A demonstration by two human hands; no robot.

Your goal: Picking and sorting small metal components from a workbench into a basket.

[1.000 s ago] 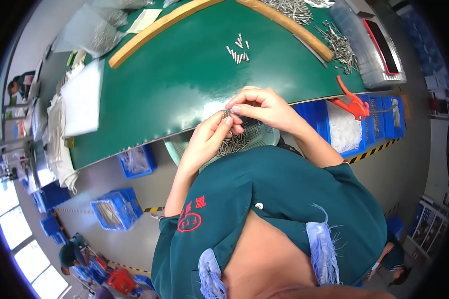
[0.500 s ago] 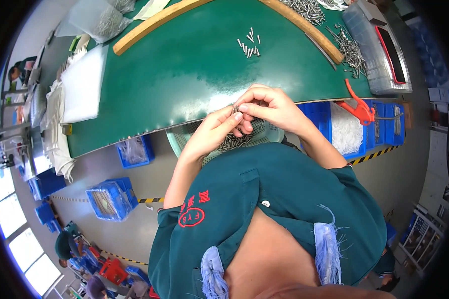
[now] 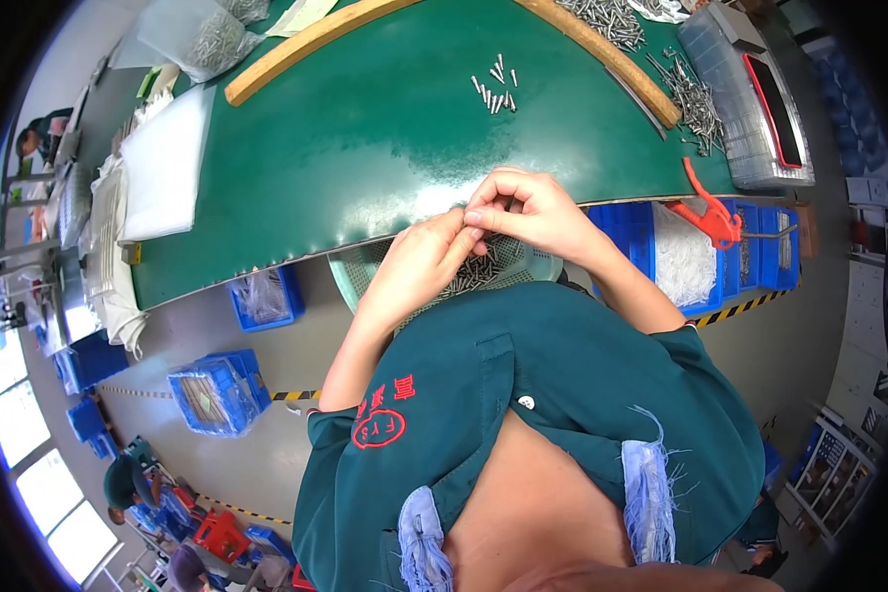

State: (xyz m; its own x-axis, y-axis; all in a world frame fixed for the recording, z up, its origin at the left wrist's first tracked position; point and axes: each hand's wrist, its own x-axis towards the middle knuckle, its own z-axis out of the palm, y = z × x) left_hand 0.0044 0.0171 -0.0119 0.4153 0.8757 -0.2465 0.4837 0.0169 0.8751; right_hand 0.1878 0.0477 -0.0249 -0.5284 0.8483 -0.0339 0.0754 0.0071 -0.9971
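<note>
My left hand (image 3: 422, 262) and my right hand (image 3: 531, 211) meet at the table's front edge, fingertips pressed together. Both are closed in a pinch, and whatever sits between the fingers is hidden by them. Just below is a pale green mesh basket (image 3: 344, 283) in my lap, holding many small metal pin-like parts (image 3: 476, 275). Beyond my hands, a small group of slim metal parts (image 3: 490, 100) lies loose on the green tabletop (image 3: 345, 148).
Wooden strips (image 3: 306, 51) bound the far work area. At right lie a heap of metal parts (image 3: 699, 107), a clear plastic box (image 3: 760, 128) with a red-edged phone (image 3: 775, 109), and a red-handled air gun (image 3: 712, 223) over blue bins (image 3: 629, 237). White sheets (image 3: 165, 178) lie at left.
My left hand has turned over so its back faces up, fingers curling under. The small metal piece seen between my fingertips is now hidden. My right hand has hardly moved.
</note>
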